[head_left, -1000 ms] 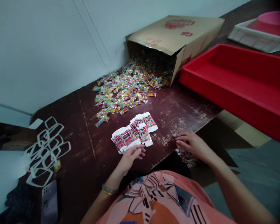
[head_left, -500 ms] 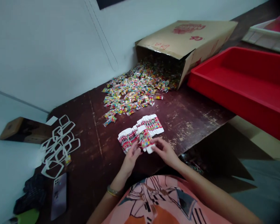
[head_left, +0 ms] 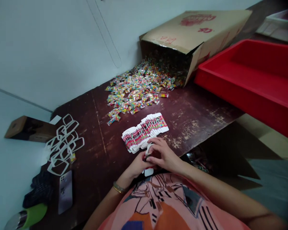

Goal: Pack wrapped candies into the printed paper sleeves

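Both hands were together at the near edge of the table (head_left: 194,118), working one small printed card (head_left: 148,149) pulled in toward the body. Left hand (head_left: 139,164) was closed around the card's lower part from below; right hand (head_left: 163,155) was clamped over it from above, fingers curled. Card was mostly hidden between them, only a white top corner and a white tab at the bottom showing, so I couldn't tell for sure whether a candy packet was already in it. Read on the step: folding or loading a single card, picked from the fanned row of cards (head_left: 145,131) lying flat just beyond the hands. The row looked untouched otherwise, so this was probably early in the batch. Loose pile of candy packets (head_left: 139,91) sat further back, spilling from the tipped cardboard box (head_left: 194,35) against the wall, well apart from the hands. Red tray (head_left: 244,86) stood to the right, overhanging the table edge. Left side held a heap of white card cut-outs (head_left: 62,145), a phone (head_left: 65,191) face down, a dark cloth (head_left: 38,191) and a green bottle (head_left: 30,215) at the corner. Next move, as I judged it: close the card with both thumbs while keeping the bottom tab aligned, then free one hand for a reach to the pile or the row. Risk was creasing the thin card under that tight two-handed pinch.
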Motion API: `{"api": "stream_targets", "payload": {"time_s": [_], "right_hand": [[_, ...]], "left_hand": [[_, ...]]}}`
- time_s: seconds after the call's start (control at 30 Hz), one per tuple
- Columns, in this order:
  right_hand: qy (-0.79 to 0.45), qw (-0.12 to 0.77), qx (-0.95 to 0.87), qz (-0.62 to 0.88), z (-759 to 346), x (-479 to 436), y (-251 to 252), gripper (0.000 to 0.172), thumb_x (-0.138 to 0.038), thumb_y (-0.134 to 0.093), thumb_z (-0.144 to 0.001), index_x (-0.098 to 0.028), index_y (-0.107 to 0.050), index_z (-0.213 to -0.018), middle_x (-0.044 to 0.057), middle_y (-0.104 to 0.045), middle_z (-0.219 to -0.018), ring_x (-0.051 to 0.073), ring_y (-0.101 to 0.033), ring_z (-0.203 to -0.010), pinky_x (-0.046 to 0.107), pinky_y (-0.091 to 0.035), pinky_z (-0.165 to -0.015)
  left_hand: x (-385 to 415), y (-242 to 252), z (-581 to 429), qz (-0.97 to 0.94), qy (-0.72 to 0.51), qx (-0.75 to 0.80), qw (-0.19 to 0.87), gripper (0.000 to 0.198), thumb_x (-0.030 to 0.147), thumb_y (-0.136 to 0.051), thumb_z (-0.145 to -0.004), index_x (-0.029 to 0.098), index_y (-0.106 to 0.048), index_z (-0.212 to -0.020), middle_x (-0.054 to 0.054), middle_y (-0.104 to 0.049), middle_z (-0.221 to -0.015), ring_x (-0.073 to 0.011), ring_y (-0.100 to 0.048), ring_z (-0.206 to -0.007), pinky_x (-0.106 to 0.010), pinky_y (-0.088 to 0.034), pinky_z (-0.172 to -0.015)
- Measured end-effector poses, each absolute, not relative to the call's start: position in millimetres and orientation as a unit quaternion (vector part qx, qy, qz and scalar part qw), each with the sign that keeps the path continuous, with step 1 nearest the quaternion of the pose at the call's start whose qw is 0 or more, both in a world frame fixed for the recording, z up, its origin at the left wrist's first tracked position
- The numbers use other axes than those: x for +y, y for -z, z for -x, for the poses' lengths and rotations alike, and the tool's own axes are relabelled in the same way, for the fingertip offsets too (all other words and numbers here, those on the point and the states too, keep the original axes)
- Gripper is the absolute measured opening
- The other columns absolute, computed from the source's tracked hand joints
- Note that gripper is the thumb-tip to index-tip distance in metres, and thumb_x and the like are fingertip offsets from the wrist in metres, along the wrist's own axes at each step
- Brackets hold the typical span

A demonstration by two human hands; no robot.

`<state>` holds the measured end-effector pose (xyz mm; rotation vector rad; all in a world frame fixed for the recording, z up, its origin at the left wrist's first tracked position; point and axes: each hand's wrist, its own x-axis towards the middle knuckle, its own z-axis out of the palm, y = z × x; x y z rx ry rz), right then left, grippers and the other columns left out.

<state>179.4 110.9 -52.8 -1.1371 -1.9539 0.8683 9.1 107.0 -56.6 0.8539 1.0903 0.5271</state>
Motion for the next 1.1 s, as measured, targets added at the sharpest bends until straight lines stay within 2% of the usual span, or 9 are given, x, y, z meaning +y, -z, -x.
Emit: {"api": "stream_targets", "payload": {"time_s": [0.13, 0.2, 0.33, 0.43, 0.53, 0.67, 0.83, 0.9, 1.1], "right_hand": [[-0.465, 0.261, -0.769, 0.353, -193, 121, 45, 0.021, -0.033, -0.067, -0.081, -0.016, -0.061, -0.070, 0.006, -0.059, -0.100, 0.020, -0.053, -0.096, 0.036, -0.042, -0.087], [-0.529, 0.258, -0.746, 0.312, -201, 124, 45, 0.022, -0.030, -0.064, -0.082, -0.015, -0.061, -0.066, 0.004, -0.058, -0.095, 0.017, -0.054, -0.087, 0.030, -0.045, -0.080], [-0.590, 0.310, -0.649, 0.368, -203, 112, 54, 0.011, -0.025, -0.059, -0.084, -0.017, -0.062, -0.091, 0.002, -0.060, -0.088, 0.014, -0.056, -0.076, 0.026, -0.046, -0.070], [-0.608, 0.331, -0.592, 0.413, -198, 92, 63, 0.036, -0.023, -0.060, -0.083, -0.021, -0.048, -0.117, 0.000, -0.064, -0.089, 0.012, -0.056, -0.070, 0.024, -0.046, -0.065], [-0.622, 0.355, -0.545, 0.436, -197, 79, 68, 0.053, -0.026, -0.064, -0.080, -0.023, -0.039, -0.127, 0.002, -0.065, -0.097, 0.012, -0.057, -0.070, 0.023, -0.047, -0.065], [-0.757, 0.329, -0.407, 0.391, -202, 80, 73, 0.037, -0.043, -0.059, -0.084, -0.018, -0.052, -0.110, -0.001, -0.062, -0.076, 0.008, -0.053, -0.054, 0.021, -0.045, -0.053], [-0.830, 0.271, -0.342, 0.346, -206, 89, 73, 0.038, -0.047, -0.069, -0.076, -0.013, -0.061, -0.090, -0.004, -0.058, -0.062, 0.006, -0.051, -0.050, 0.019, -0.043, -0.054], [-0.841, 0.271, -0.321, 0.342, -205, 91, 69, 0.040, -0.051, -0.067, -0.076, -0.012, -0.061, -0.083, -0.003, -0.057, -0.059, 0.006, -0.052, -0.051, 0.020, -0.044, -0.056], [-0.873, 0.282, -0.247, 0.312, -202, 88, 65, 0.046, -0.056, -0.062, -0.078, -0.010, -0.063, -0.077, 0.001, -0.060, -0.059, 0.010, -0.058, -0.053, 0.025, -0.050, -0.059]], "left_hand": [[110, 61, -10, -0.450, -0.158, 0.467, 0.745, 0.044, 0.027, -0.084, -0.053, 0.012, -0.062, -0.089, 0.000, -0.062, -0.068, -0.0129, -0.056, -0.058, -0.025, -0.046, -0.058], [109, 65, -13, -0.491, -0.174, 0.475, 0.709, 0.041, 0.031, -0.085, -0.052, 0.011, -0.063, -0.080, 0.002, -0.059, -0.064, -0.0113, -0.051, -0.057, -0.023, -0.043, -0.056], [100, 74, -17, -0.485, -0.216, 0.504, 0.681, 0.044, 0.050, -0.080, -0.056, 0.011, -0.062, -0.066, 0.003, -0.054, -0.057, -0.0106, -0.047, -0.056, -0.023, -0.039, -0.055], [88, 76, -16, -0.344, -0.228, 0.475, 0.777, 0.057, 0.066, -0.057, -0.073, 0.012, -0.067, -0.088, -0.003, -0.064, -0.070, -0.0161, -0.057, -0.065, -0.027, -0.045, -0.063], [81, 72, -17, -0.198, -0.248, 0.431, 0.845, 0.055, 0.059, -0.051, -0.082, 0.014, -0.061, -0.111, -0.009, -0.069, -0.089, -0.0214, -0.063, -0.082, -0.033, -0.048, -0.076], [80, 66, -21, -0.181, -0.211, 0.421, 0.863, 0.044, 0.044, -0.066, -0.075, 0.010, -0.064, -0.103, -0.010, -0.069, -0.089, -0.0225, -0.065, -0.084, -0.031, -0.049, -0.075], [80, 60, -24, -0.171, -0.187, 0.392, 0.884, 0.066, 0.070, -0.045, -0.077, 0.010, -0.064, -0.094, -0.012, -0.068, -0.083, -0.0230, -0.066, -0.079, -0.031, -0.050, -0.070], [79, 59, -23, -0.182, -0.197, 0.392, 0.880, 0.069, 0.073, -0.041, -0.077, 0.009, -0.063, -0.094, -0.013, -0.068, -0.083, -0.0229, -0.065, -0.079, -0.032, -0.049, -0.071], [76, 65, -17, -0.248, -0.224, 0.413, 0.847, 0.051, 0.056, -0.051, -0.081, 0.009, -0.062, -0.097, -0.012, -0.068, -0.088, -0.0225, -0.063, -0.082, -0.031, -0.046, -0.073]]}}
